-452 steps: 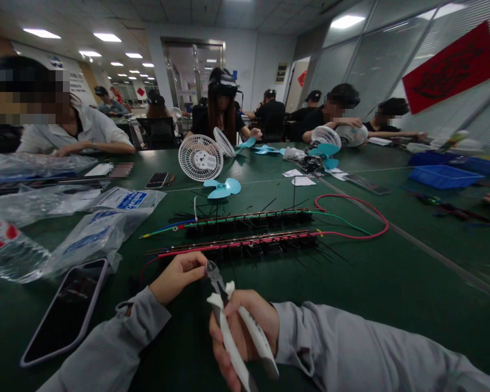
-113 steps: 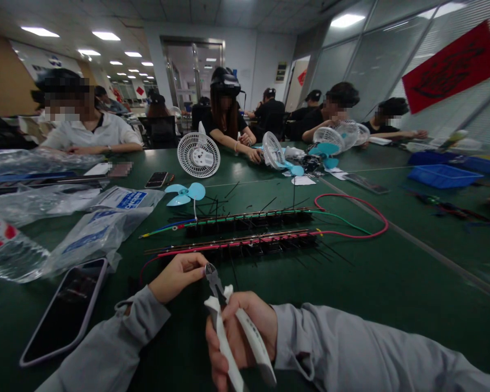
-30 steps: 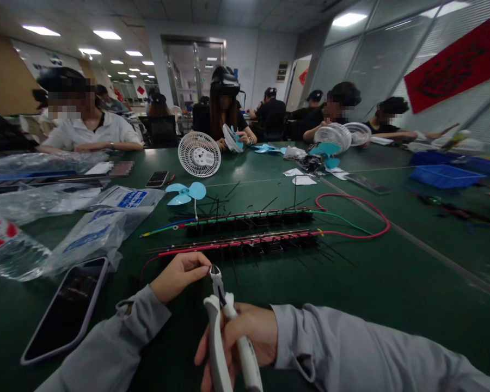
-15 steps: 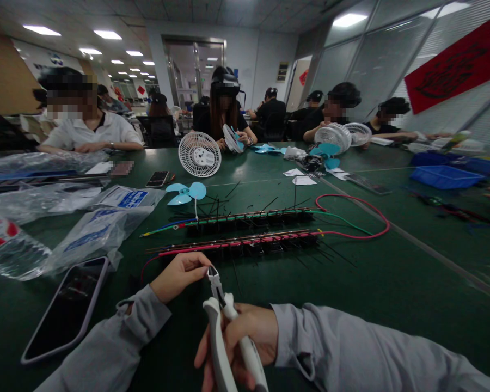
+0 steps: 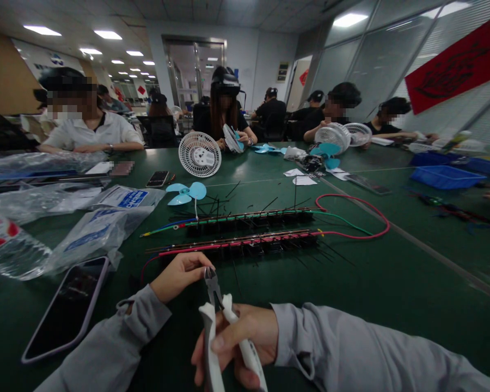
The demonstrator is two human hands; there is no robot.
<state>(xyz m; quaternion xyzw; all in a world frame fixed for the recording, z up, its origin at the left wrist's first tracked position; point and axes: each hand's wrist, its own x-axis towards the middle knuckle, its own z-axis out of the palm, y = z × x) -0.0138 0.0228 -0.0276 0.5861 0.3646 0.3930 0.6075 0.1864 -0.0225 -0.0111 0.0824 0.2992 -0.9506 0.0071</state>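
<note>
In my right hand (image 5: 239,340) is a pair of diagonal cutters (image 5: 213,288) with white handles, the fingers wrapped round the grips. The cutters' jaws point away from me and meet the fingertips of my left hand (image 5: 179,276). Thumb and forefinger of that hand are pinched together; what lies between them is too small to make out. Just beyond is a dark strip with a red wire (image 5: 228,244) along it and thin black tails sticking out. Behind it lies a similar strip with a green wire (image 5: 249,216).
A phone (image 5: 67,310) and plastic bags (image 5: 93,234) lie on the left by a water bottle (image 5: 12,247). A blue fan blade (image 5: 184,194) and white fan grille (image 5: 200,155) stand farther back. Blue trays (image 5: 447,177) sit at right. Several people work across the table.
The cutters have turned slightly in my right hand, with jaws and handles shifting a little left. My left hand stays almost where it was. The wired strips have not moved.
</note>
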